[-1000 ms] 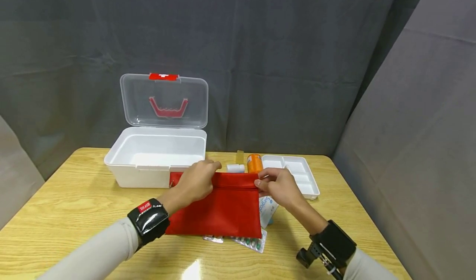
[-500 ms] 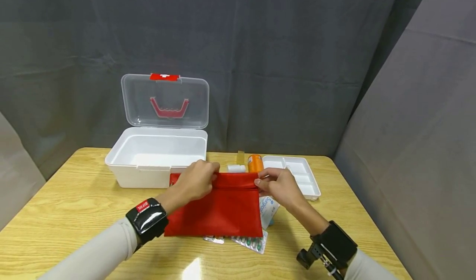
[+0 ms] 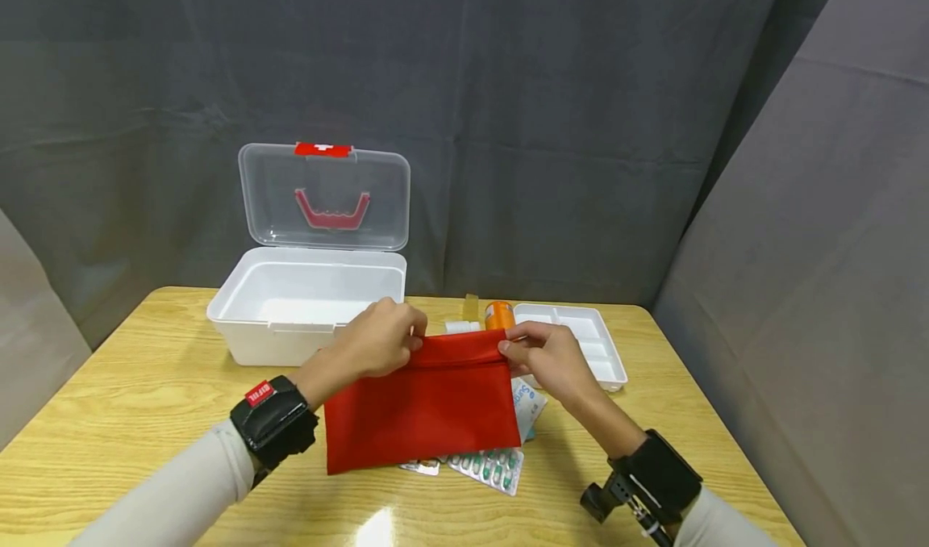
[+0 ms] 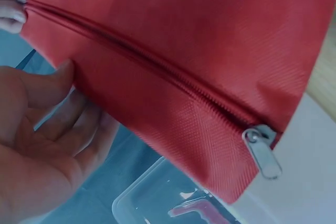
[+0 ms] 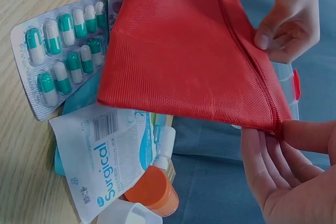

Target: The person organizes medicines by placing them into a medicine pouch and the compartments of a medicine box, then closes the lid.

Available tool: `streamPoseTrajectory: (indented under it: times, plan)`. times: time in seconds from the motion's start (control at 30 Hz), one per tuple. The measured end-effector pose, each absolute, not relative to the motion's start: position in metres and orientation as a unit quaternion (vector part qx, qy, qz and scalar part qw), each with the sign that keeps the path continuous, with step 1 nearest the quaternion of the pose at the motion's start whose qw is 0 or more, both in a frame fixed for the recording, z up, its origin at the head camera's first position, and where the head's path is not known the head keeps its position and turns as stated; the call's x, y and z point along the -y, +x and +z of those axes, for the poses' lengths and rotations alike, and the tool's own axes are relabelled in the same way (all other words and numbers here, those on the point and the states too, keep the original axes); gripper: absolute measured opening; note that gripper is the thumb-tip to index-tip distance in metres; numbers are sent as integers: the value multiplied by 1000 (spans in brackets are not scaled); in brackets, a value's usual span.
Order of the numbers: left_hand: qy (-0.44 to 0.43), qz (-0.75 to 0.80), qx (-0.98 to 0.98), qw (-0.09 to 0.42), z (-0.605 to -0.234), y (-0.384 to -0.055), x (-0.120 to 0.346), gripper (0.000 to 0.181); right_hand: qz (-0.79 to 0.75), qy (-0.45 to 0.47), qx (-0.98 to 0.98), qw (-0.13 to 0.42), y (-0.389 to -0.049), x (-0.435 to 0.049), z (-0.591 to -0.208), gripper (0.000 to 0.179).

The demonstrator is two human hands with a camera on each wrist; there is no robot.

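Note:
A flat red zippered pouch (image 3: 428, 418) hangs between both hands in the head view, tilted slightly with its right side higher. My left hand (image 3: 385, 339) pinches its top edge left of the middle, thumb in front and fingers behind. At the upper right corner, my right hand (image 3: 547, 360) pinches the pouch by the end of the zip. The metal zip pull (image 4: 266, 157) sits at the opposite end in the left wrist view. Partly covered by the pouch are a blister pack of green-and-white capsules (image 5: 65, 45) and a white packet marked "Surgical" (image 5: 107, 156).
A white first-aid box (image 3: 290, 333) with its clear lid (image 3: 324, 196) raised stands at the back left. Behind the pouch are an orange bottle (image 3: 499, 315) and a small white bottle (image 3: 461, 327). A white divided tray (image 3: 598, 349) lies at the back right.
Both hands have raised the pouch slightly and tilted it; its lower right corner is higher and its lower left corner lower in view. More of the capsule pack shows. Both grips stay.

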State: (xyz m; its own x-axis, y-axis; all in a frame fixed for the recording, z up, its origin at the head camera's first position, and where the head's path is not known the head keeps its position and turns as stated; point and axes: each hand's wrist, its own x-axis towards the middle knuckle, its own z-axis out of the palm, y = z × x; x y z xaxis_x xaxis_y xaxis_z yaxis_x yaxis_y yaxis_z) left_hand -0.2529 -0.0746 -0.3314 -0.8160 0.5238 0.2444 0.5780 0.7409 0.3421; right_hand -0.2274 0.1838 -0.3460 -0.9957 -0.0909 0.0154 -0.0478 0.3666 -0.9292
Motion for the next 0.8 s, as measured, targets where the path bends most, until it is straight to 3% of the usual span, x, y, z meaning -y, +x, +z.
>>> streamPoseTrajectory:
  times: [0.37,0.8]
  plan:
    - [-317,-212,922,76,-303,-244,78,12,-508,-49,-860,-20,-228,-181,-343,28]
    - [-303,-190,930,82,-286,-234,90,13,-489,-32,-872,-3,-226,-162,-363,41]
